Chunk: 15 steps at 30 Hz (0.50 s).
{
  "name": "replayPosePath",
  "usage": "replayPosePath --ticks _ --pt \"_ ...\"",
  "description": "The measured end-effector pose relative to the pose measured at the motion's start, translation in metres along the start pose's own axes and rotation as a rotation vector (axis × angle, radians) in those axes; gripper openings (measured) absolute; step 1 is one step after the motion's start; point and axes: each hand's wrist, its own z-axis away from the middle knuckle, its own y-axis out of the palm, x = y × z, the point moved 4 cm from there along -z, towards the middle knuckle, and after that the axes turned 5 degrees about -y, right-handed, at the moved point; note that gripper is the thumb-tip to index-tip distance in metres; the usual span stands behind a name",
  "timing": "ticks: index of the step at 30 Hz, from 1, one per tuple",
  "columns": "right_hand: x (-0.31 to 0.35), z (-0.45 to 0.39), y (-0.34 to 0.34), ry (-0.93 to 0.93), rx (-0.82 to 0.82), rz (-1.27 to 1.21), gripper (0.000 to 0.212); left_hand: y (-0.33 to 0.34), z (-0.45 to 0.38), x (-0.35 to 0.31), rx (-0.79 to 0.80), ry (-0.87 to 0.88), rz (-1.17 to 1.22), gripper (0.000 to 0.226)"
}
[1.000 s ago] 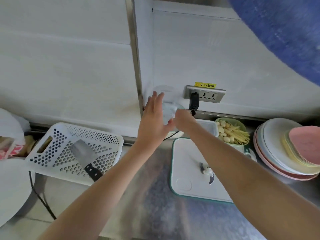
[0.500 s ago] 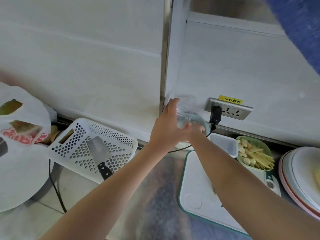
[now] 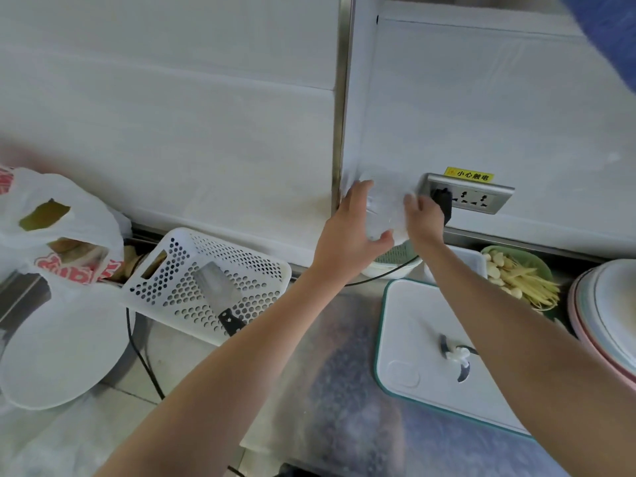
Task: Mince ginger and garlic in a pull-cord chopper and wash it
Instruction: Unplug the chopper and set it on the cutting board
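Both my hands hold the clear chopper bowl [image 3: 385,210] up in front of the white wall. My left hand [image 3: 347,232] grips its left side, thumb underneath. My right hand [image 3: 421,216] holds its right side, and how its fingers lie is blurred. The chopper's blade piece [image 3: 456,356] lies on the white cutting board [image 3: 413,339] under my right forearm. A green bowl [image 3: 537,266] with garlic cloves and ginger strips stands at the back right.
A wall socket [image 3: 481,197] with a black plug sits just right of my hands. A white perforated basket [image 3: 172,280] holds a cleaver [image 3: 220,297]. Stacked plates [image 3: 612,311] fill the right edge, a plastic bag [image 3: 58,235] the left. A green colander [image 3: 395,258] stands below my hands.
The hands and the clear bowl stay together by the socket while the camera view shifts; the right hand now lies on the bowl's right side rather than under it.
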Motion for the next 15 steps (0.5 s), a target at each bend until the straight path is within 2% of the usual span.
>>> replayPosePath --ticks 3,6,8,11,13,15 --pt "0.007 0.008 -0.012 0.270 -0.142 -0.344 0.043 -0.001 0.003 0.000 0.003 0.029 0.038 0.070" --pt "0.004 0.015 -0.017 0.484 -0.122 -0.509 0.043 -0.004 0.004 0.002 -0.002 -0.017 0.137 0.070" --pt "0.003 0.028 -0.022 0.616 -0.075 -0.811 0.040 -0.007 0.005 0.003 0.007 -0.044 0.161 0.071" --pt "0.003 0.047 -0.031 0.654 -0.013 -1.177 0.044 -0.016 0.010 -0.002 -0.030 0.038 0.133 0.073" --pt "-0.002 0.060 -0.040 0.666 -0.069 -1.294 0.041 -0.022 0.017 -0.005 -0.077 0.130 0.153 0.072" --pt "-0.010 0.075 -0.053 0.701 -0.139 -1.332 0.034 -0.025 0.029 -0.004 -0.089 0.079 0.275 0.068"
